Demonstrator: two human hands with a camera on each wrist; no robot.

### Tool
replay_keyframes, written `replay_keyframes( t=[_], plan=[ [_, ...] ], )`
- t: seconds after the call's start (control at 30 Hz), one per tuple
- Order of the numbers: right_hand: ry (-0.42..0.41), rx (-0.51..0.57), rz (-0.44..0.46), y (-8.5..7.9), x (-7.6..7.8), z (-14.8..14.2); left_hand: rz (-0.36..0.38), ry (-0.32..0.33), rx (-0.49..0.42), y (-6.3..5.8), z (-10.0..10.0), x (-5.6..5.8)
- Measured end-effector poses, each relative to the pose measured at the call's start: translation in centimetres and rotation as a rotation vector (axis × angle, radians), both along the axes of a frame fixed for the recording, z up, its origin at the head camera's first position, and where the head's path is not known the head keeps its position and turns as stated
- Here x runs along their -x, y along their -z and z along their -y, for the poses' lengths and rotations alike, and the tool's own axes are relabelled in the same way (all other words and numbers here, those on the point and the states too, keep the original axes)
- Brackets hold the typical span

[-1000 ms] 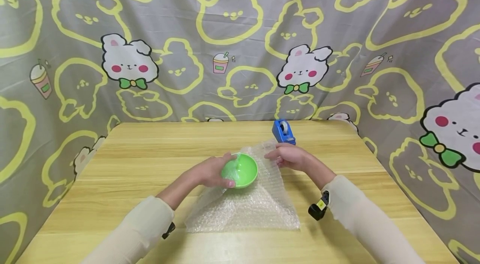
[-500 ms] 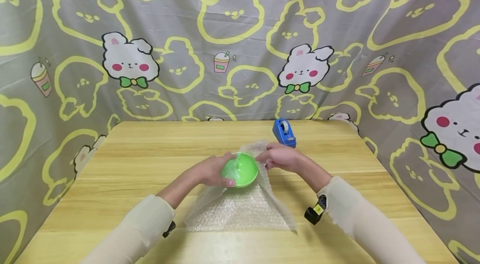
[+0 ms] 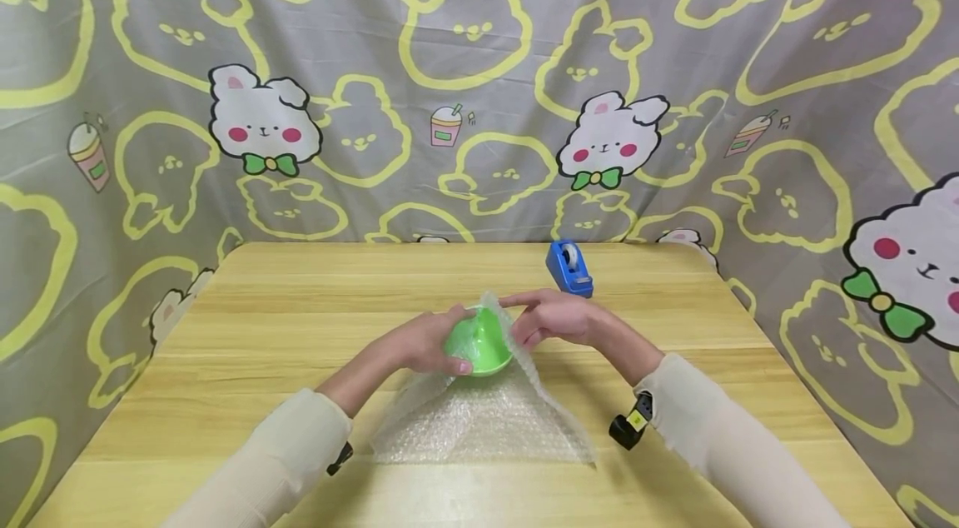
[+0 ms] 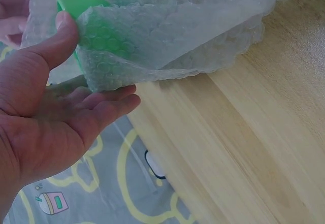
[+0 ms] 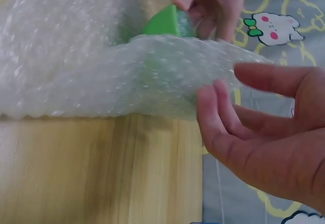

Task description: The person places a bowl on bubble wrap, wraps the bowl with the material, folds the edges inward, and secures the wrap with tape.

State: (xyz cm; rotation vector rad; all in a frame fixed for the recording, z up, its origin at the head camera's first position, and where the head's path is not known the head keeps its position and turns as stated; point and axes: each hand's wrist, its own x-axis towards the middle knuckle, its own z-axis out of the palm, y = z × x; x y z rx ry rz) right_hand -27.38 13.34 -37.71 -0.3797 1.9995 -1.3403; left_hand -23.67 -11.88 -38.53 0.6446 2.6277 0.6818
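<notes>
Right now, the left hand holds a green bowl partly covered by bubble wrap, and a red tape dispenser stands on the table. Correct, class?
No: in the head view, the tape dispenser is blue, not red. The left hand holds a green bowl partly covered by bubble wrap, and the dispenser stands on the table.
</notes>
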Motion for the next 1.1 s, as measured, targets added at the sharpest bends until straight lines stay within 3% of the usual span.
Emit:
replay_keyframes(
  t=[0.27, 0.43, 0.63, 0.8, 1.1],
  plan=[
    [0.140, -0.211, -0.369, 1.0, -0.8, 1.2, -0.012, 0.005, 0.013, 0.1, 0.0, 0.0],
    [0.146, -0.283, -0.525, 1.4, -1.2, 1.8, -0.036, 0.009, 0.016, 0.2, 0.1, 0.0],
    [0.124, -0.318, -0.634, 1.9, -1.8, 2.4, -0.015, 0.011, 0.003, 0.2, 0.1, 0.0],
    [0.162, -0.308, -0.732, 2.3, -2.3, 3.0, -0.006, 0.008, -0.005, 0.1, 0.1, -0.1],
    [0.267, -0.210, -0.669, 2.4, -2.4, 3.6, -0.014, 0.004, 0.003, 0.1, 0.1, -0.1]
  ],
)
